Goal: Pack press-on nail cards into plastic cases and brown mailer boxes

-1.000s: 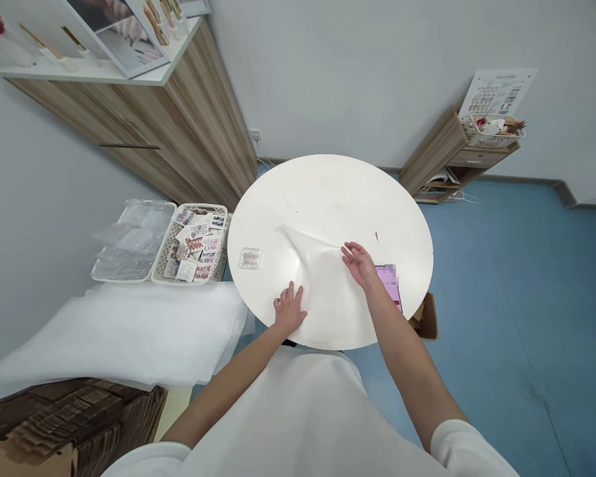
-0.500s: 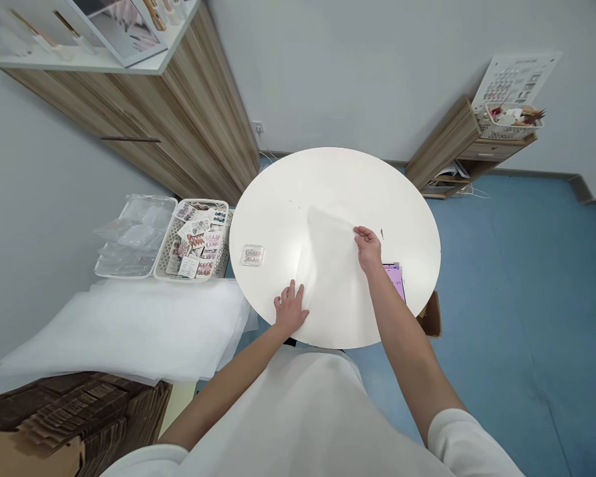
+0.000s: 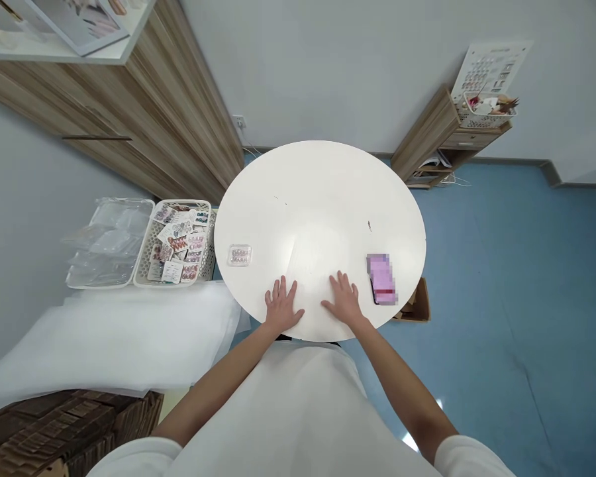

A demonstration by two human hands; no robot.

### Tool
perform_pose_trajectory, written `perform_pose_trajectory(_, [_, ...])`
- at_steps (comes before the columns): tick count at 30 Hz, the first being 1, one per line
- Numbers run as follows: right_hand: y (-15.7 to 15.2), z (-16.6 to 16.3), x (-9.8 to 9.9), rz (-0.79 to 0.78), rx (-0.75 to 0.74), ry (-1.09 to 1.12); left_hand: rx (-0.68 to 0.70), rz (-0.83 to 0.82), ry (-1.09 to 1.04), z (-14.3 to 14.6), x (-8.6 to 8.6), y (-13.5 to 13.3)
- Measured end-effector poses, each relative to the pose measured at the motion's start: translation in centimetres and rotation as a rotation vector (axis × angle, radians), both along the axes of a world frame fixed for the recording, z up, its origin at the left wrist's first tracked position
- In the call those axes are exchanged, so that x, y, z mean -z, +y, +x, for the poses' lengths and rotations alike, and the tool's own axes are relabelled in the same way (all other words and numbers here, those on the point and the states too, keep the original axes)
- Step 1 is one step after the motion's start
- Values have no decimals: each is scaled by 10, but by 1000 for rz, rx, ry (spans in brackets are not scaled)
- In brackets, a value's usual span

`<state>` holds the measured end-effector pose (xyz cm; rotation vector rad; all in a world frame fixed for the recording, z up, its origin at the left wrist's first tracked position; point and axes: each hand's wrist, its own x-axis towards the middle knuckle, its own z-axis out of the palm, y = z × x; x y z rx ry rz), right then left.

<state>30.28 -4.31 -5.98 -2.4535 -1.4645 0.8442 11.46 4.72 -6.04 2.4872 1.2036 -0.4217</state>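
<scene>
A thin white sheet (image 3: 322, 255) lies flat on the round white table (image 3: 322, 179), hard to tell from the tabletop. My left hand (image 3: 281, 307) rests palm down on its near left corner, fingers spread. My right hand (image 3: 344, 301) lies flat on the sheet's near part, fingers apart, holding nothing. A small clear box of pink nail tips (image 3: 239, 254) sits on the table's left side. A phone with a pink screen (image 3: 381, 287) lies just right of my right hand.
Left of the table stand a white basket of nail-tip cards (image 3: 179, 242) and a clear plastic tray (image 3: 102, 240). A stack of white foam sheets (image 3: 109, 334) and brown cardboard (image 3: 64, 424) lie nearer. A cardboard box (image 3: 417, 301) sits under the table's right edge.
My right hand laid the lifted sheet out flat, let go of its far edge and came back to the near side, palm down. The left hand stayed pressing the near corner.
</scene>
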Motion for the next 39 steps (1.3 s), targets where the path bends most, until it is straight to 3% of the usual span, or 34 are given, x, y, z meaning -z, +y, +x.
perform_pose_trajectory(3, [-4,-8,6,-99,-113,-39,15,-13,16,-2,0,-1])
perform_pose_trajectory(6, [10,7,8,-112,-184,-58,31,-6,30,-3,1,-3])
perform_pose_trajectory(11, [29,24,1,-89,-193,-117,0,18,44,4,2,-1])
perform_pose_trajectory(16, [7,1,-7,-31,-179,-141,-39,5,56,6,1,3])
perform_pose_trajectory(21, [-21,-19,-2,-130,-231,-82,-43,22,53,-5,2,11])
perform_pose_trajectory(31, [-23,-20,-9,-81,-136,-89,-110,46,32,-23,0,21])
perform_pose_trajectory(35, [-31,-24,-11,-26,-77,-135,-238,99,-19,-42,-5,47])
perform_pose_trajectory(39, [-34,-35,-13,35,-15,-151,-337,183,-53,-65,-11,100])
